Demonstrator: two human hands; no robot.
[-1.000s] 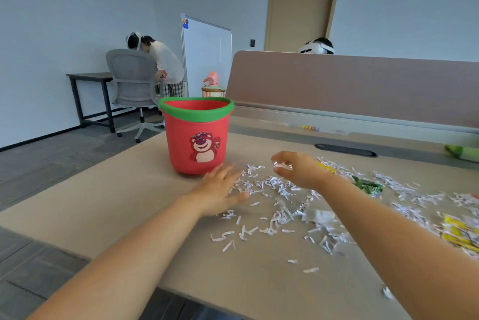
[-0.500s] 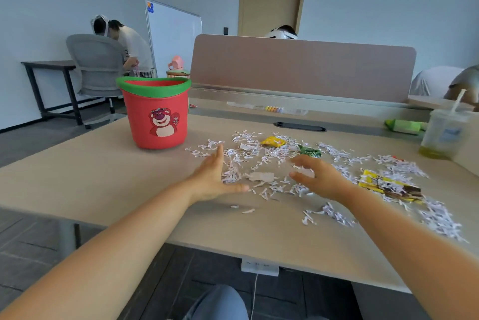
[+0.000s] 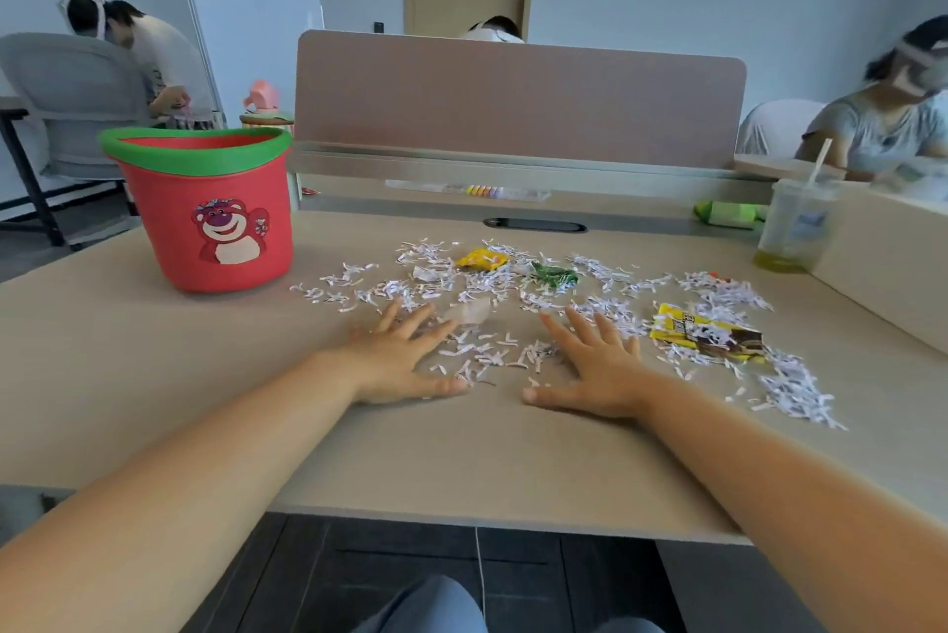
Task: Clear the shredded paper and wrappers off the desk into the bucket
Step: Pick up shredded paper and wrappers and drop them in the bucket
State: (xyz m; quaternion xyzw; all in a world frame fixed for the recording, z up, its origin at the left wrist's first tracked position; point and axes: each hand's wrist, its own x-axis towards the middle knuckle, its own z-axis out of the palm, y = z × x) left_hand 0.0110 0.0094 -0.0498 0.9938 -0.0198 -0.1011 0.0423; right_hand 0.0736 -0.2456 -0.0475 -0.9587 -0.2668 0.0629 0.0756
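Left hand [image 3: 397,359] and right hand [image 3: 597,365] lay flat and empty on the table [image 3: 154,376], flanking shredded paper [image 3: 487,355]; bucket [image 3: 205,211] stood left.

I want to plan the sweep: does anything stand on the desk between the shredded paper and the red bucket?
Nothing visible does. The desk between the shredded paper and the red bucket is bare. The left hand and the right hand lie flat on the desk, either side of the nearest shreds.
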